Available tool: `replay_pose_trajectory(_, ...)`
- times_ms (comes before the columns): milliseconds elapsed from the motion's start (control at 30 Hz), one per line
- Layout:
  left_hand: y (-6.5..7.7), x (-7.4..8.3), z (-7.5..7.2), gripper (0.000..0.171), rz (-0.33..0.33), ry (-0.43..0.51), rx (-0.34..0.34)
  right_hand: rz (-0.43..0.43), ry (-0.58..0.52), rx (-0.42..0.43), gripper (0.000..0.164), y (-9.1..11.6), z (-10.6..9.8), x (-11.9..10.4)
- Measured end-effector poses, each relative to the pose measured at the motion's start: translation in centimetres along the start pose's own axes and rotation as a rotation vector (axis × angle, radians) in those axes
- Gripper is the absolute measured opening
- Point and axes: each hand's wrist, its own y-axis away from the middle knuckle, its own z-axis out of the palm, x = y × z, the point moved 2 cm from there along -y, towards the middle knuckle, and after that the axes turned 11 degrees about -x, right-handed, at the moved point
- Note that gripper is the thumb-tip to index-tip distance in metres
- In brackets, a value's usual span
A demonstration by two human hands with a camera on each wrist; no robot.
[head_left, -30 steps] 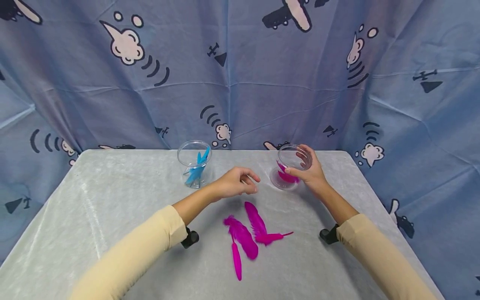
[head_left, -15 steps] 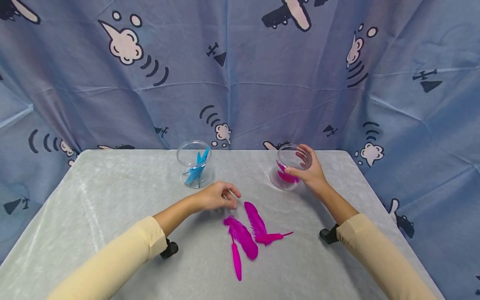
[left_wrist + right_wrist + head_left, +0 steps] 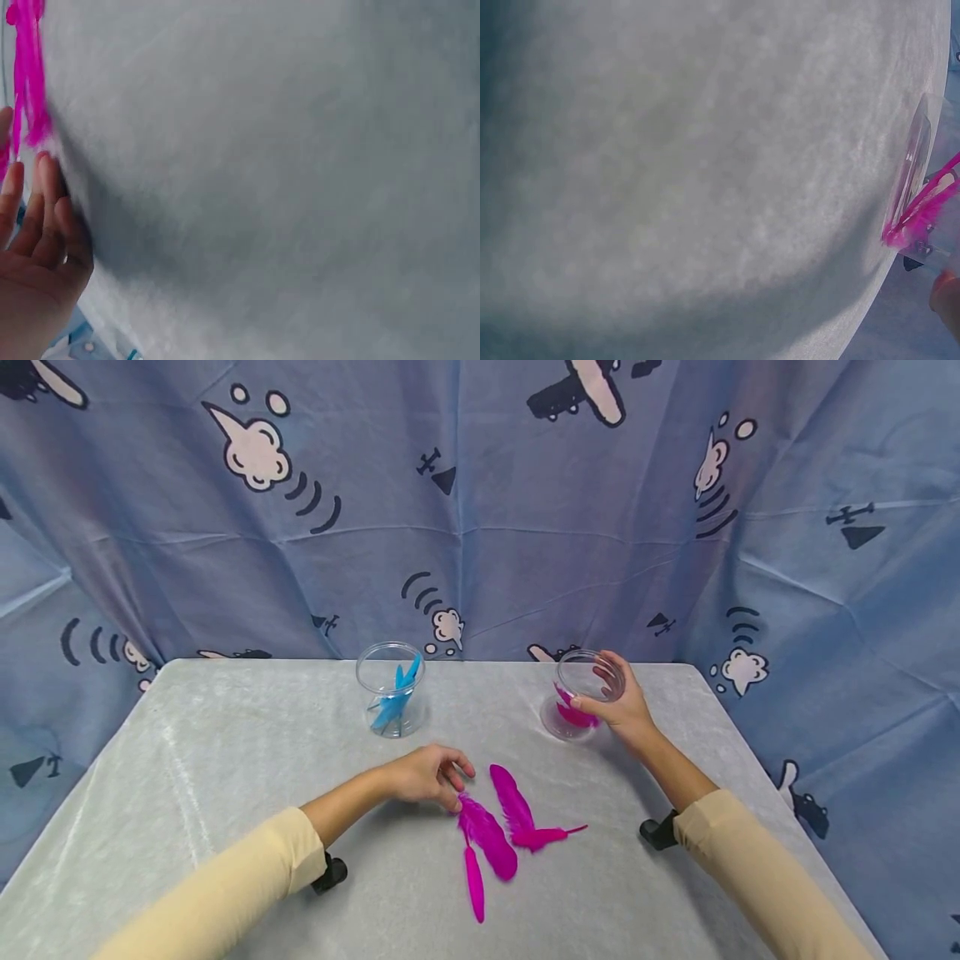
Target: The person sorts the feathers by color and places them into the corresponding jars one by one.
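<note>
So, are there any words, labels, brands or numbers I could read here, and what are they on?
None: no readable text shows in any view.
Curtain: only drawings, such as planes and cloud puffs, no letters or numbers.
Clear cups: no printing visible.
Black wrist gadgets: any marking is too small to tell.

The left sleeve (image 3: 217,881) and the right sleeve (image 3: 772,872) are long, plain and pale yellow, and a small black left wrist camera (image 3: 330,873) and black right wrist camera (image 3: 659,832) poke out by their ends.
</note>
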Motion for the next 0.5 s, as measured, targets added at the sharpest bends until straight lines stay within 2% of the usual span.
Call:
replay_pose_trajectory(267, -0.1, -0.53, 0.91, 0.041, 0.036, -0.035, 0.074, -0.002, -0.018, -0.006, 0.092, 0.26, 0.09, -0.56)
replay_pose_trajectory(500, 0.02, -0.53, 1.11, 0.039, 0.031, -0.033, 0.088, 0.002, -0.01, 0.001, 0.093, 0.1, 0.0, 0.01)
